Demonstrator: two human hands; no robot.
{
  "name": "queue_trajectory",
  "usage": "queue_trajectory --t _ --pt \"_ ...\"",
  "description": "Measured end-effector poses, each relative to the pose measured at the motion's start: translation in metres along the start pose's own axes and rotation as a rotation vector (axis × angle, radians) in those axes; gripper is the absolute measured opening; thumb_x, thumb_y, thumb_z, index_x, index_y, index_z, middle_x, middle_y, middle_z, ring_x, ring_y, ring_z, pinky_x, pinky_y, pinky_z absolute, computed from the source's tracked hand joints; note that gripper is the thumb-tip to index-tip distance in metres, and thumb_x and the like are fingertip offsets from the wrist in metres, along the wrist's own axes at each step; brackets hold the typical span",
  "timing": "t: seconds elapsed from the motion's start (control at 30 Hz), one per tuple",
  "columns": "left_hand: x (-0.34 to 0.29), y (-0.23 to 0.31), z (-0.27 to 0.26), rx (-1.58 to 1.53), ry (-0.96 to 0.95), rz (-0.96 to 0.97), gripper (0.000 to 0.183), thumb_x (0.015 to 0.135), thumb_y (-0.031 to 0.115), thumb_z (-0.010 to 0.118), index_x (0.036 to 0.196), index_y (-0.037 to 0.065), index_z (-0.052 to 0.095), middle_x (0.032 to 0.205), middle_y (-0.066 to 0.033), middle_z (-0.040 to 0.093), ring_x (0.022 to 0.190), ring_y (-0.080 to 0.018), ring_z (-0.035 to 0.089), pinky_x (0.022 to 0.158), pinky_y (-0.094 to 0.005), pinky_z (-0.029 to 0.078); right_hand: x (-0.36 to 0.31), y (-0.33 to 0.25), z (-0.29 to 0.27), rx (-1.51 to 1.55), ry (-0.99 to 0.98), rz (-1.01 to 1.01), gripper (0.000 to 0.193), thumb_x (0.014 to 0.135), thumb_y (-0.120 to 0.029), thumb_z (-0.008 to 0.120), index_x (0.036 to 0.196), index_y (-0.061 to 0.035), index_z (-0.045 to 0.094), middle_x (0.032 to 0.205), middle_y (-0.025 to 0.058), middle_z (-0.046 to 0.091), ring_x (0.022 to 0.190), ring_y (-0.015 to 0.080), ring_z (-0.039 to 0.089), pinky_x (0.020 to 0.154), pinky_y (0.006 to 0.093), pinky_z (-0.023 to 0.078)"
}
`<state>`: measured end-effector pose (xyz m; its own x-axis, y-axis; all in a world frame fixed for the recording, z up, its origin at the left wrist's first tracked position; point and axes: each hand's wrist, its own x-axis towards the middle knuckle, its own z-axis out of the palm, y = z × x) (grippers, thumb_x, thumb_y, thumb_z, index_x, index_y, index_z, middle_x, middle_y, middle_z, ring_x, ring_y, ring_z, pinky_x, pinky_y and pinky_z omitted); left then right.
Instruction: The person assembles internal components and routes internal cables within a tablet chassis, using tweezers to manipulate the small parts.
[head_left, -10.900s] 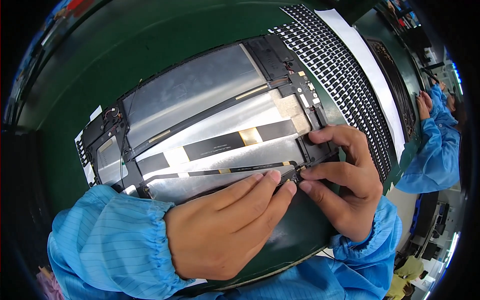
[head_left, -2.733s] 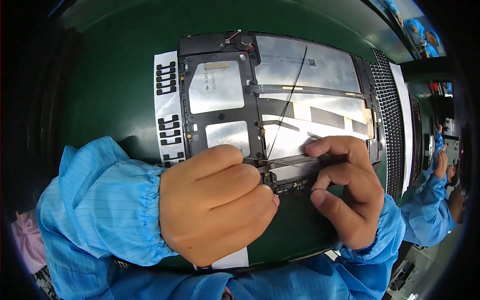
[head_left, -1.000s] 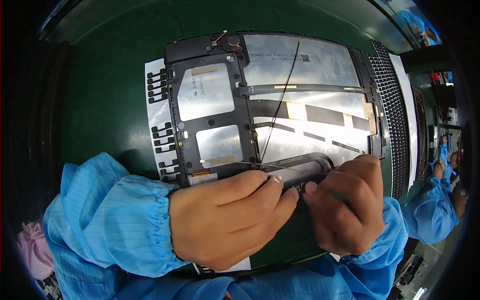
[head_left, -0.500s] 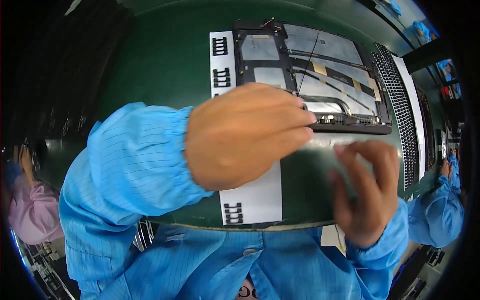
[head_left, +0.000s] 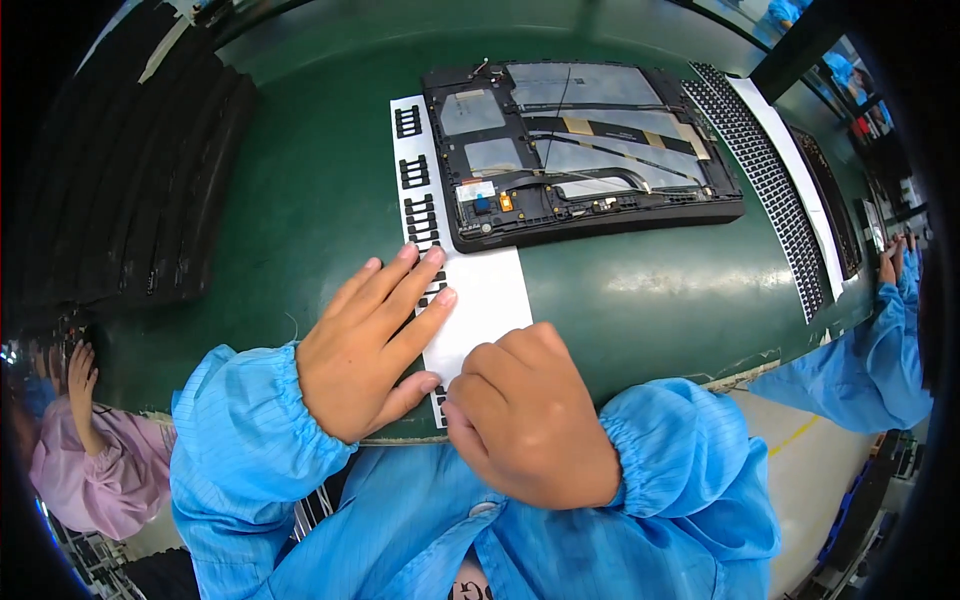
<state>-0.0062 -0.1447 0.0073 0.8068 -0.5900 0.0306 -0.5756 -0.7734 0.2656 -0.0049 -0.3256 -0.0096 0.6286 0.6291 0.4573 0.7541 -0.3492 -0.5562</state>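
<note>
The right hand (head_left: 530,425) is curled, fingertips hidden; cannot tell whether its grip holds anything. The left hand (head_left: 365,345) spreads wide over the white sheet (head_left: 490,290), at the right hand's 11 o'clock. Long axis: roughly 12-to-6 o'clock, far portion covered by the opened device (head_left: 600,155).

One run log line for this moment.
left hand: spread over white paper sheet with black pieces | right hand: curled, fingertips hidden | black rectangular device with silver panels: on green table, untouched
</note>
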Motion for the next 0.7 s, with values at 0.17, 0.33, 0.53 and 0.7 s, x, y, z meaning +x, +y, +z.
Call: queue_trajectory --t 0.17,0.33,0.53,0.7 --pt "0.001 0.000 -0.004 -0.016 -0.004 -0.005 0.065 0.065 0.018 0.066 0.121 -0.001 0.038 0.130 -0.0220 0.030 0.121 -0.0376 0.029 0.097 -0.0485 0.026 0.007 0.000 -0.013 0.128 0.068 -0.032 0.018 0.056 0.001 0.063 0.071 -0.0012 0.053 0.072 0.0097 0.051 0.064 0.0242 0.048 0.057 0.0337 0.035" --pt "0.007 0.002 -0.010 -0.029 -0.006 -0.007 0.062 0.063 0.016 0.067 0.117 -0.001 0.041 0.127 -0.0224 0.033 0.118 -0.0373 0.033 0.096 -0.0488 0.028 0.002 0.025 -0.049 0.380 0.053 0.066 0.014 0.063 0.003 0.061 0.073 -0.0019 0.053 0.073 0.0105 0.051 0.065 0.0242 0.048 0.061 0.0323 0.037" --pt "0.042 0.006 -0.028 -0.107 0.215 0.210 0.043 0.056 0.006 0.066 0.097 -0.001 0.056 0.107 -0.0208 0.052 0.096 -0.0342 0.053 0.082 -0.0459 0.041 -0.021 0.067 -0.127 0.329 0.331 0.416 0.008 0.071 0.001 0.057 0.077 0.0005 0.052 0.077 0.0074 0.050 0.070 0.0151 0.046 0.066 0.0238 0.036" --pt "0.097 0.006 -0.019 -0.032 0.310 0.462 0.042 0.054 0.003 0.067 0.094 -0.005 0.055 0.102 -0.0202 0.054 0.089 -0.0321 0.055 0.075 -0.0415 0.045 -0.017 0.098 -0.170 0.365 0.479 0.546 0.005 0.077 -0.004 0.052 0.079 0.0007 0.051 0.080 0.0048 0.048 0.076 0.0120 0.044 0.071 0.0234 0.033"
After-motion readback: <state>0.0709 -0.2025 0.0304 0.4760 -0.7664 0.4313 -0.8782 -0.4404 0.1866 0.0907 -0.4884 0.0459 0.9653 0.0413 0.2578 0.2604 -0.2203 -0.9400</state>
